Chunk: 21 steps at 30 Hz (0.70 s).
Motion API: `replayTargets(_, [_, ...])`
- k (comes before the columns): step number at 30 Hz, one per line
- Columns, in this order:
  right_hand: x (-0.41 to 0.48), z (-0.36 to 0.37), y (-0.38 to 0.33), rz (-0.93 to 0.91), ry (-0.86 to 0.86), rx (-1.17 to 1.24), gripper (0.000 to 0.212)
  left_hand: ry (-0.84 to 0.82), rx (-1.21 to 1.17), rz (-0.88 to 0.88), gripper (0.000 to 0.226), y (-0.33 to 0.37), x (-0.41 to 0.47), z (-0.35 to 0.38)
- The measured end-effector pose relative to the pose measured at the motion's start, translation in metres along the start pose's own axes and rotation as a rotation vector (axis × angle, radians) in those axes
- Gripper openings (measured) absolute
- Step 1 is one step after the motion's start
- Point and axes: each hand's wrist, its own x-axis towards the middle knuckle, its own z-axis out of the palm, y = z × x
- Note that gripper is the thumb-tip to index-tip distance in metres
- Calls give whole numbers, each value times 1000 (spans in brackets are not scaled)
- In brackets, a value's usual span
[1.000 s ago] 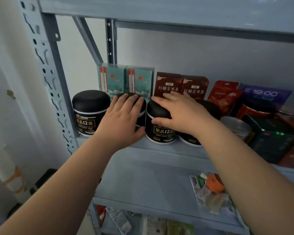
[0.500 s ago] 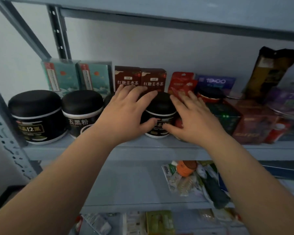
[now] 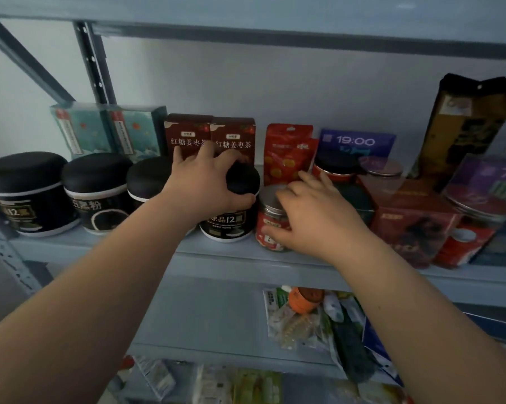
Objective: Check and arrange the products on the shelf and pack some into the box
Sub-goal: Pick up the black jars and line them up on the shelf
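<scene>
Change noted: the right hand (image 3: 310,217) has been shifted off the held black jar (image 3: 231,225) and onto the red jar (image 3: 268,220) just right of it. The left hand (image 3: 205,182) has been brought squarely over that black jar's lid.

Item 1, held black jar: stood upright near the front edge of the shelf board (image 3: 246,263), label outward. The domed lid is grasped from above by the left hand, fingers curled over it. This hold is judged suited to turning or sliding the jar into line.

Item 2, red jar: silver-lidded, close against the right of the held black jar; contact cannot be told. It is clasped by the right hand, thumb low on the label, probably so that spacing can be set.

Item 3, three black jars (image 3: 97,193): ranked left of the held black jar.

Item 4, dark red cartons (image 3: 234,135): stood behind the held black jar.

Packing box: not seen.
</scene>
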Motion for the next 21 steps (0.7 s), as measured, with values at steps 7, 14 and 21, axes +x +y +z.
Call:
replayTargets(7, [-1, 10, 13, -110, 64, 59, 97, 260, -369, -65, 73, 13, -32, -13])
replayTargets(14, [-8, 21, 2, -359, 378, 443, 101, 420, -914, -117, 42, 19, -76, -42])
replayTargets(21, [-39, 48, -43, -384, 500, 1287, 98, 487, -1710, -332, 77, 28, -122, -18])
